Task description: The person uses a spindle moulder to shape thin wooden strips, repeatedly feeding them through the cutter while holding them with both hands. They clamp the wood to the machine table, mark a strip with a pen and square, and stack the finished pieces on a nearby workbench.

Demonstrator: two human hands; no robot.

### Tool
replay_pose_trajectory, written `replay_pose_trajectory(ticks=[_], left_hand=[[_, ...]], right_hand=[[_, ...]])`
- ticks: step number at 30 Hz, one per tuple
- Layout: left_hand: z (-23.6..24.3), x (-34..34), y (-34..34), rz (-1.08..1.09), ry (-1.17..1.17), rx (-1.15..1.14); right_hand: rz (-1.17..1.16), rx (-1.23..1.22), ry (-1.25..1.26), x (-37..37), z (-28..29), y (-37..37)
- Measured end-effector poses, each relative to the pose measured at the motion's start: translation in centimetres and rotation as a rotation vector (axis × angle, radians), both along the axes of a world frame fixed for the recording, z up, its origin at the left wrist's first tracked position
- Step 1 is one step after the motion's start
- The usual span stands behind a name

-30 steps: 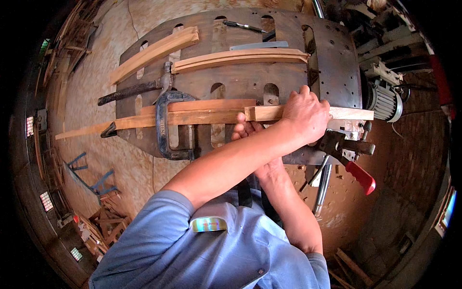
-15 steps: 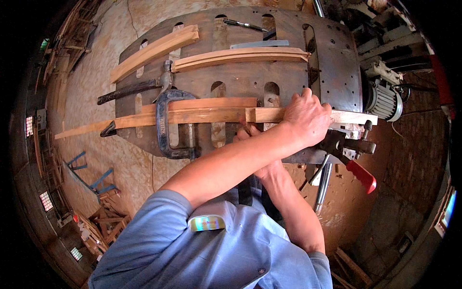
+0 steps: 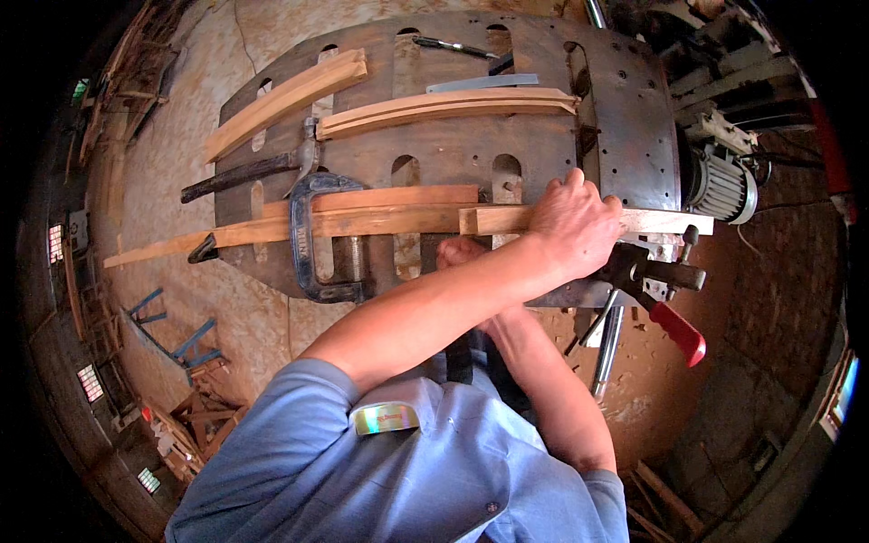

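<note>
A pale wooden strip (image 3: 668, 221) lies along the near edge of the dark metal table, and my left hand (image 3: 579, 217) grips it from above. My left forearm crosses over my right one. Below the strip's left end, my right hand (image 3: 460, 252) shows curled fingers beside the table edge. The left forearm covers the rest of that hand, so what it holds is hidden. To the left, a long brown wooden strip (image 3: 385, 219) meets the pale one. A dark C-clamp (image 3: 301, 237) sits over this strip and a shorter reddish strip (image 3: 425, 195) behind it.
On the slotted metal table (image 3: 453, 158) lie a hammer (image 3: 240, 175), two wooden pieces (image 3: 285, 101) (image 3: 444, 110), a grey metal strip (image 3: 484, 83) and a black pen (image 3: 453, 45). At right are a red-handled toggle clamp (image 3: 679, 333) and a motor (image 3: 724, 188).
My right hand's fingers have drawn slightly back from the joint between the strips and now look more curled. My left hand stays on the pale strip.
</note>
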State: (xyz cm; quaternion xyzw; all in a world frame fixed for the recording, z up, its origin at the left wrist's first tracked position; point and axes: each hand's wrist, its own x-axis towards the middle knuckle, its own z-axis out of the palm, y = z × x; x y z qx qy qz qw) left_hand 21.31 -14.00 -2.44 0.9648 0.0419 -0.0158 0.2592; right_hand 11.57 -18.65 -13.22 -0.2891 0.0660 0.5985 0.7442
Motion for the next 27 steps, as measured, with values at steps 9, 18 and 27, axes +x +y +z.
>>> replay_pose_trajectory(ticks=[9, 18, 27], left_hand=[[-2.5, 1.7, 1.0, 0.022, -0.237, -0.037], [-5.1, 3.0, 0.8, 0.002, -0.244, -0.063], [-5.2, 3.1, 1.0, 0.012, -0.07, -0.08]], right_hand=[[0.276, -0.692, -0.735, 0.7, 5.1, -9.9], [-0.07, -0.722, -0.617, -0.2, 6.8, -13.2], [-0.099, -0.897, -0.676, -0.7, 5.0, -14.8]])
